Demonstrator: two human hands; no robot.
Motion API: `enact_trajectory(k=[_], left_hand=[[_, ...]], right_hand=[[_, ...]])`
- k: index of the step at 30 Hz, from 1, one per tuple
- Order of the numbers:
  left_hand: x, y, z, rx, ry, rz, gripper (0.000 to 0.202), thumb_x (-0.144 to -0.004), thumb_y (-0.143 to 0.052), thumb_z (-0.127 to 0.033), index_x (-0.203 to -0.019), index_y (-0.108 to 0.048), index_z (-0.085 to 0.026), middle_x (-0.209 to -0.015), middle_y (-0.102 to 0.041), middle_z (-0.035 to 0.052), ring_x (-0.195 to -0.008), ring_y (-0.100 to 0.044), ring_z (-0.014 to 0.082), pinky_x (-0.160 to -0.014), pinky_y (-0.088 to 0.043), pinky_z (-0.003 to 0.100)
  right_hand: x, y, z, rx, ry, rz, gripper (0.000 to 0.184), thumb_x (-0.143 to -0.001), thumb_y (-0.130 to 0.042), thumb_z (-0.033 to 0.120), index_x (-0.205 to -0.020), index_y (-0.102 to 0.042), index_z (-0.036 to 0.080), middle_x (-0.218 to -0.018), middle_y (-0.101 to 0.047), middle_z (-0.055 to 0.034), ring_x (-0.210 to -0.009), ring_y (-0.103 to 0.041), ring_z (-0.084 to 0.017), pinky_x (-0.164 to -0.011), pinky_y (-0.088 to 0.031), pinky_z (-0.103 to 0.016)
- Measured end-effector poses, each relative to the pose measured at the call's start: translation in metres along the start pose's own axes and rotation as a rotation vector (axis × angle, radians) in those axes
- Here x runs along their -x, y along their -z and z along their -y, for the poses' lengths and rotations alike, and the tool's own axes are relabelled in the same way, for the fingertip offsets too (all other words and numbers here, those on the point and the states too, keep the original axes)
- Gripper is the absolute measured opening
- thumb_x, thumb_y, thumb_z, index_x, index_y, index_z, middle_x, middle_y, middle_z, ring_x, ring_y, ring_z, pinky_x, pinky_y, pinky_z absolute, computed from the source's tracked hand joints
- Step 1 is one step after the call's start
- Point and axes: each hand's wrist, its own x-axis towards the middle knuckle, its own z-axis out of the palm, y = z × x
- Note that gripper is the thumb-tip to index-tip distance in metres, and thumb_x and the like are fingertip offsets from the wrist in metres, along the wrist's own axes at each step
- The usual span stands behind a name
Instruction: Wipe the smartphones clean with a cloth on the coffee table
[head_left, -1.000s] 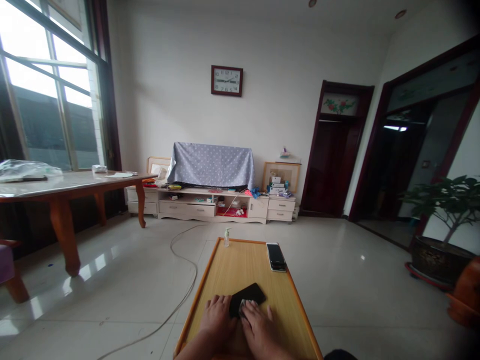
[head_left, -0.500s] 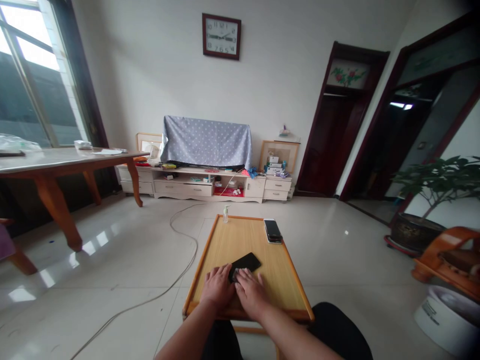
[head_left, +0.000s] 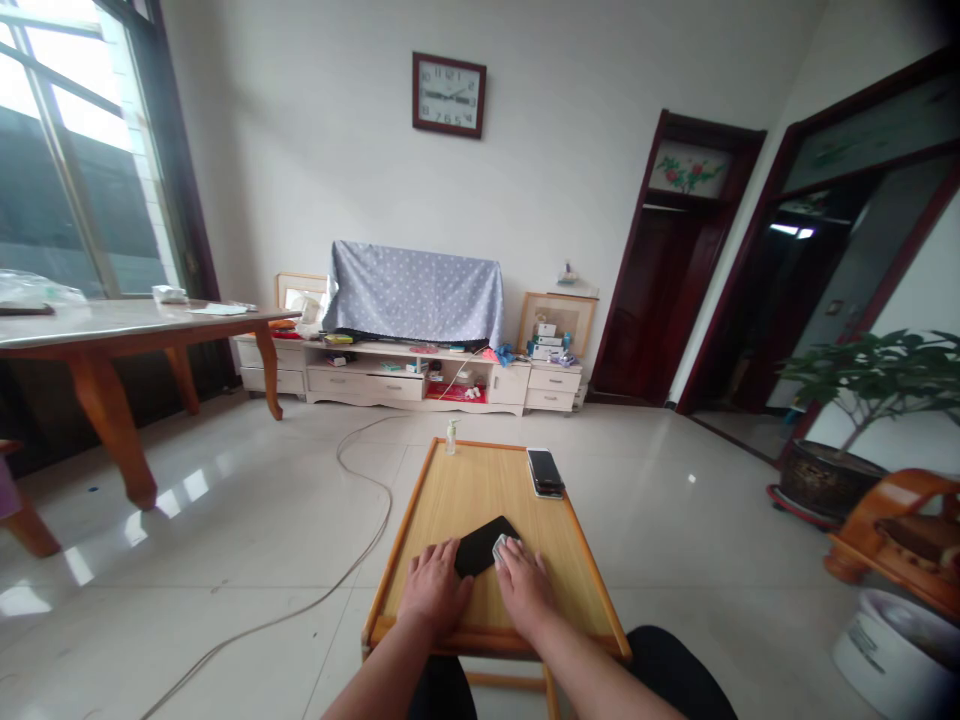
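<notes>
We are sitting in a family home's living room, seeing a framed wall clock, a cream TV cabinet, a potted plant and a glossy tiled floor.

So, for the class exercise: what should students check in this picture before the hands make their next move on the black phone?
Black phone lying flat on the wooden tray: ok.
Left hand touching the phone's near edge: ok.
Right hand holding the pale folded wipe against the phone's right end: ok.
Phone's surface free of marks: cannot tell, too small to see.
Stacked phones apart from both hands: ok.
Clear pump bottle upright at the tray's far edge: ok.
</notes>
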Motion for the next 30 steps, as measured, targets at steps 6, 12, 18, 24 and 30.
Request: enact_trajectory(k=[6, 12, 18, 24, 30], left_hand=[[0.002, 0.005, -0.002, 0.008, -0.004, -0.013, 0.063, -0.082, -0.047, -0.039, -0.143, -0.043, -0.025, -0.15, -0.047, 0.0026, -0.135, -0.038, 0.0247, -0.11, -0.024, 0.037], [-0.001, 0.002, -0.003, 0.006, 0.011, -0.025, 0.065, -0.078, -0.047, -0.039, -0.141, -0.046, -0.025, -0.149, -0.049, 0.0017, -0.136, -0.037, 0.0246, -0.111, -0.023, 0.038], [-0.008, 0.0, -0.007, -0.01, 0.025, -0.004, 0.066, -0.069, -0.055, -0.04, -0.132, -0.053, -0.024, -0.134, -0.059, 0.0059, -0.126, -0.045, 0.0269, -0.106, -0.028, 0.038], [-0.015, -0.005, -0.005, -0.018, 0.025, 0.025, 0.066, -0.065, -0.055, -0.042, -0.128, -0.057, -0.023, -0.129, -0.06, 0.0079, -0.122, -0.047, 0.0294, -0.103, -0.031, 0.04], [-0.021, -0.007, 0.002, 0.025, 0.056, 0.038, 0.068, -0.068, -0.054, -0.045, -0.133, -0.054, -0.024, -0.134, -0.056, 0.0077, -0.126, -0.045, 0.029, -0.104, -0.029, 0.039]], right_hand=[[-0.003, -0.001, -0.003, 0.006, 0.021, -0.034, 0.047, -0.102, -0.029, 0.038, -0.14, -0.052, 0.027, -0.151, -0.045, -0.0056, -0.141, -0.036, -0.025, -0.116, -0.024, -0.049], [-0.006, -0.009, -0.013, -0.007, 0.034, -0.072, 0.045, -0.102, -0.03, 0.041, -0.136, -0.057, 0.028, -0.148, -0.048, -0.0063, -0.139, -0.04, -0.026, -0.114, -0.028, -0.05], [-0.012, -0.018, -0.02, -0.005, 0.056, -0.111, 0.048, -0.101, -0.026, 0.04, -0.133, -0.06, 0.026, -0.146, -0.05, -0.0081, -0.138, -0.041, -0.028, -0.113, -0.03, -0.053], [-0.033, -0.029, -0.03, 0.036, 0.035, -0.086, 0.049, -0.098, -0.031, 0.044, -0.139, -0.054, 0.03, -0.145, -0.05, -0.0051, -0.135, -0.044, -0.03, -0.11, -0.035, -0.055], [-0.042, -0.064, -0.015, 0.127, 0.039, -0.213, 0.043, -0.096, -0.037, 0.048, -0.125, -0.066, 0.036, -0.137, -0.057, -0.0024, -0.129, -0.051, -0.033, -0.109, -0.034, -0.061]])
